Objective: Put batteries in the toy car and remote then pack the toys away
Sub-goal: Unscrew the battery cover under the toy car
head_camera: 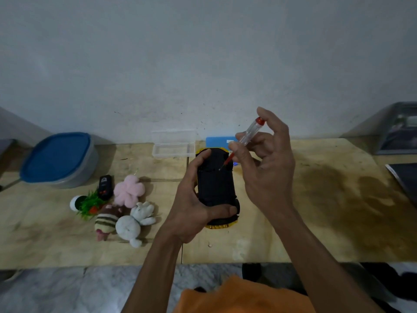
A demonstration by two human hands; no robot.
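Yellow-trimmed toy car point(216, 184) sits upside down in the left hand point(191, 208), gripped around its black underside above the tabletop point(316, 211) middle. The right hand point(264, 163) pinches a clear-handled screwdriver point(244, 141), tip on the battery cover. If the tip sits off-centre it could slip and strip the screw. The remote point(105, 185) lies near the left edge.
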